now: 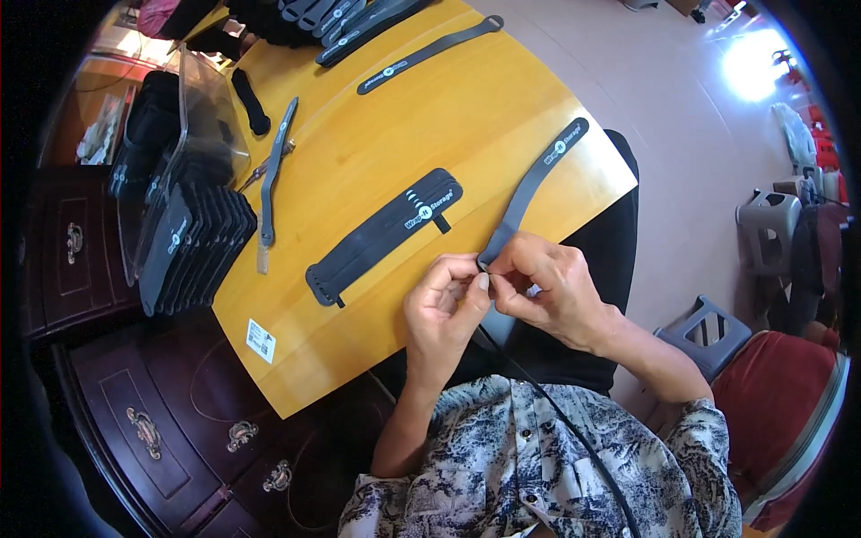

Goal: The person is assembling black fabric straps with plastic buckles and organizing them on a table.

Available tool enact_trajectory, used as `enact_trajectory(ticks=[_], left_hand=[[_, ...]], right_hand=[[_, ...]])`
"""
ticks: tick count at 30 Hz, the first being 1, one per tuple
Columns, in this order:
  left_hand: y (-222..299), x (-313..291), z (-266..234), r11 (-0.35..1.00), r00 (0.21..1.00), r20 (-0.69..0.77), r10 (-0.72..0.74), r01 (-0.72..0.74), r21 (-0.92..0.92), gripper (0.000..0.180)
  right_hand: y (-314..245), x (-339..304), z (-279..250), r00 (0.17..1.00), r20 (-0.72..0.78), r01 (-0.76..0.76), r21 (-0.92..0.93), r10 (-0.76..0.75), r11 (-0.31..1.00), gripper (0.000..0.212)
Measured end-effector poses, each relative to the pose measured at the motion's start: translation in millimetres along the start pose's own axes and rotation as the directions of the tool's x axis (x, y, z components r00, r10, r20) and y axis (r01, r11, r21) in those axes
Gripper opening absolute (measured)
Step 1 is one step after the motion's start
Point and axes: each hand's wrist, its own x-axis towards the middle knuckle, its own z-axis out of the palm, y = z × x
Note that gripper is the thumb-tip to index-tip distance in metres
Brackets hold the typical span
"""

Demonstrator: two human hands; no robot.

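Head view. Reference landmark: the strap bundle (386, 238), lying flat on the yellow table (345, 117).

The held strap (529, 184), dark gray, is to the right of the bundle and apart from it. Its far, rounded end lies over the tabletop; its near end is at the fingertips, to the right of the bundle and nearer the person. The left hand (441, 314) pinches this near end between thumb and index finger. The right hand (558, 289) pinches the same end, thumb and fingers bent inward.

Beyond the bundle lies a single flat strap (430, 56). To its left lies a narrow strap (273, 175); farther left, a row of black straps (197, 251) stands at the table edge. A white label (261, 341) is on the tabletop, left of the bundle and nearer the person.
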Motion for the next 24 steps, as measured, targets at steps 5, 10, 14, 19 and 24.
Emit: enact_trajectory(ticks=[5,10,14,19,24], left_hand=[[10.0,7.3,5.2,0.99,0.99,0.008,-0.138,0.138,-0.02,0.009],[6.1,9.9,6.1,0.993,0.996,-0.019,-0.086,0.087,0.076,0.008],[6.8,10.6,7.6,0.988,0.994,-0.067,-0.091,0.099,0.119,0.006],[6.0,15.7,3.5,0.99,0.993,-0.063,-0.103,0.109,0.091,0.008],[3.2,17.0,-1.5,0.994,0.998,-0.032,-0.055,0.058,0.094,0.007]], right_hand=[[-1.6,0.9,3.2,0.988,0.011,0.151,-0.252,-0.153,0.956,0.019],[3.9,-2.5,10.7,0.979,0.013,0.193,-0.367,-0.203,0.91,0.021],[7.6,-2.9,11.4,0.986,0.009,0.158,-0.339,-0.165,0.928,0.021],[6.4,3.7,10.0,0.997,-0.068,0.024,-0.121,-0.032,0.992,0.022],[-2.3,8.5,3.0,0.979,-0.061,-0.19,0.054,0.193,0.98,0.015]])
